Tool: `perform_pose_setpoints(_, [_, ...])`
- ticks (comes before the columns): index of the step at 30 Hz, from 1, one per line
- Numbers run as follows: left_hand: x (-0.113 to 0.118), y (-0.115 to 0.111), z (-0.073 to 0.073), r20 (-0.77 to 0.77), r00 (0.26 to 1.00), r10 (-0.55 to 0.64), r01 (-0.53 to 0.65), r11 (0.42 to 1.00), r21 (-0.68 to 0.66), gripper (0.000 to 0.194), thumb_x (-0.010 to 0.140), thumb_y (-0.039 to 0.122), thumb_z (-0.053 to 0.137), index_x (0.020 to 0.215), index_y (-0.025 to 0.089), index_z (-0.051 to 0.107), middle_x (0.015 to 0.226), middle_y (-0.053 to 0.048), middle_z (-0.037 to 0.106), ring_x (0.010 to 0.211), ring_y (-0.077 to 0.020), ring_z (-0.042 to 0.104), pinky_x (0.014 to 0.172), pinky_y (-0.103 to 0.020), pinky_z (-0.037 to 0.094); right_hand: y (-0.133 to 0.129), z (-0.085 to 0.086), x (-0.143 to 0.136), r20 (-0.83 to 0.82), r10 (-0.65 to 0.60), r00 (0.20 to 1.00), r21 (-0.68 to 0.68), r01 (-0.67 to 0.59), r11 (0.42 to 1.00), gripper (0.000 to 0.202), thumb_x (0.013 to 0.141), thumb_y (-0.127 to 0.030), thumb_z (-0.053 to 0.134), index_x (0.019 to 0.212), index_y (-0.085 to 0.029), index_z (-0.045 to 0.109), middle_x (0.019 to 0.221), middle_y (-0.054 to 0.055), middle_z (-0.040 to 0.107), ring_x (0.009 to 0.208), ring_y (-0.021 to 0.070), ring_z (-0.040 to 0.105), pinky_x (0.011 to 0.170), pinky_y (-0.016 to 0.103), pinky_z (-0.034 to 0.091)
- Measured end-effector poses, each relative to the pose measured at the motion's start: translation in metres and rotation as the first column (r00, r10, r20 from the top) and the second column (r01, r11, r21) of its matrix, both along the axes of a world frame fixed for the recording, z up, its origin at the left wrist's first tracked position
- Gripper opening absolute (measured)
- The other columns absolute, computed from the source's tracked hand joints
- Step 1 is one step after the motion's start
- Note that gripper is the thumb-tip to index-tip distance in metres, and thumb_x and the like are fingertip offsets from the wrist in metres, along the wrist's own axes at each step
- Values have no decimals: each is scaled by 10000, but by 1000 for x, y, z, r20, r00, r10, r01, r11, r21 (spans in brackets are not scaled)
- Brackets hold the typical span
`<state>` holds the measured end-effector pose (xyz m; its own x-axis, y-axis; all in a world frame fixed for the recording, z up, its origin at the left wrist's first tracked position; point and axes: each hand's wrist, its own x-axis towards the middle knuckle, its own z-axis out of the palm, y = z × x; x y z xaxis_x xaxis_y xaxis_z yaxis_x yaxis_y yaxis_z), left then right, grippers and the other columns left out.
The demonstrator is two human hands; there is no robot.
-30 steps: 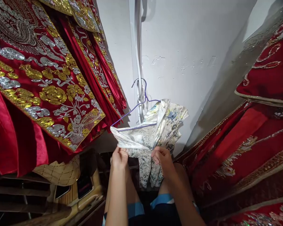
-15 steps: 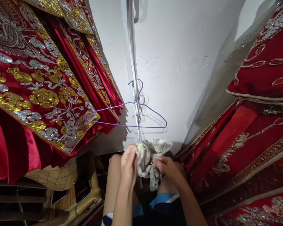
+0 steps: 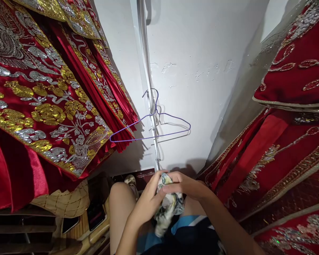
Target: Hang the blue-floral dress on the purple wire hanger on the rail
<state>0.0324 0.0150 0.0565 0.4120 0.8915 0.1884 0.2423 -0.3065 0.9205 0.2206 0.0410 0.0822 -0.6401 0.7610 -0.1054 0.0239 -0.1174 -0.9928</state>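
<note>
Between my two hands is a bunched, light patterned cloth (image 3: 172, 202) with dark green and yellow marks, its lower end hanging over my lap. My left hand (image 3: 149, 198) wraps the cloth from the left, thumb across its front. From the right, my right hand (image 3: 179, 184) grips its upper part, and the fingers of both hands nearly meet at the top. Some of the cloth is hidden behind the fingers. Above my hands, a purple wire hanger (image 3: 151, 138) hangs with nothing on it from a white upright rail (image 3: 146, 63) at the wall.
Red garments with gold and silver embroidery (image 3: 50, 113) hang at the left; beaded red garments (image 3: 289, 148) hang at the right. Low on the left, two phones (image 3: 95, 212) lie on a wooden seat by a tan quilted item (image 3: 66, 198). A light clog (image 3: 131, 182) shows beyond my knee.
The cloth has been gathered into a tighter bundle and lowered toward my lap. My hands have come closer together around it. The hanger has swung slightly.
</note>
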Motion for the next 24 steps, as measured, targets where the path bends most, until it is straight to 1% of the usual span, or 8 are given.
perform_pose_setpoints(3, [-16,6,-10,-103,988,-113,104,990,-90,529,945,506,542,1391,223,547,1342,-101,624,1272,-309,531,1103,-409,394,14,24,10,70,73,995,179,-84,980,178,704,-262,744,765,-165,608,723,-19,586,659,135,530,584,242,400])
perform_pose_setpoints(5, [-30,8,-11,-216,973,-83,61,992,-106,466,925,519,558,1247,198,656,1142,-83,712,1088,-303,622,980,-376,482,28,34,17,106,-133,985,334,91,938,86,709,-205,657,729,-180,577,701,-21,570,636,140,534,543,236,385])
perform_pose_setpoints(8, [-55,11,-3,-395,919,-8,-18,998,-60,419,952,514,482,1062,189,721,934,-55,737,859,-265,654,799,-317,508,58,37,20,47,-526,849,562,413,717,108,717,-167,581,813,-203,613,770,-4,620,695,171,579,594,258,432])
perform_pose_setpoints(11, [-77,15,10,-500,857,121,-113,993,46,410,964,501,444,1028,207,722,880,-42,729,804,-249,648,724,-284,473,95,31,10,-137,-610,781,669,527,525,316,750,-189,568,1050,-214,666,1126,60,688,1035,248,630,886,338,484])
perform_pose_setpoints(14, [-88,17,23,-512,845,155,-130,988,86,412,945,514,468,920,187,717,802,-28,694,761,-225,623,682,-262,445,127,24,-7,-146,-554,820,660,497,563,387,816,-248,524,1182,-223,647,1267,70,653,1193,250,576,1031,362,417])
perform_pose_setpoints(17, [-94,21,37,-533,833,152,-95,987,133,427,917,540,496,804,170,677,741,-20,653,711,-204,586,648,-259,420,144,16,-14,-53,-520,852,633,431,643,256,856,-305,459,986,-213,660,987,39,685,955,223,615,881,330,456])
perform_pose_setpoints(20, [-107,29,49,-669,662,338,-151,934,323,391,920,498,466,745,189,629,680,-39,615,704,-231,575,671,-305,416,141,8,-3,-12,-567,824,646,439,624,180,826,-322,471,725,-203,562,687,-19,539,691,173,508,674,274,392])
perform_pose_setpoints(24, [-121,45,57,-679,470,564,-196,817,543,268,902,365,424,868,225,650,872,-110,701,939,-318,630,814,-396,466,115,6,28,5,-626,780,656,470,591,102,738,-254,503,656,-193,512,623,-35,456,650,145,435,620,255,310])
